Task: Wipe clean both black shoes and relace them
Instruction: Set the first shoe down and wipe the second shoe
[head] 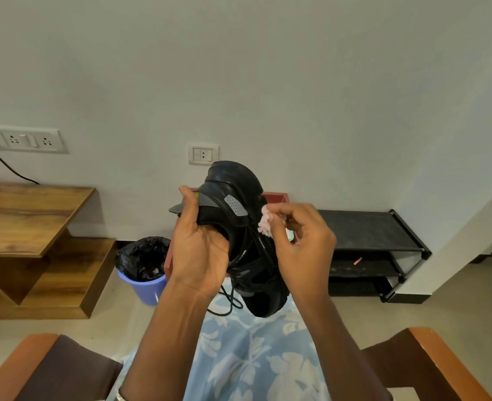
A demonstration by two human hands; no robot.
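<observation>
— Shoe, where is it?
— Held up over the floral lap. Left hand grips its collar, fingers curled inside; right hand pinches a pink cloth against its side.
— Behind it?
— A lined bin, lower left.

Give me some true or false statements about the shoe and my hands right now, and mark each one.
1. The left hand grips the black shoe by its collar. True.
2. The right hand is empty. False: it pinches a pink cloth at the shoe's side.
3. The shoe rests on the floor. False: it is held up above the lap.
4. A lace dangles loose below the shoe. True.
5. The purple bin holds a black liner. True.
</observation>
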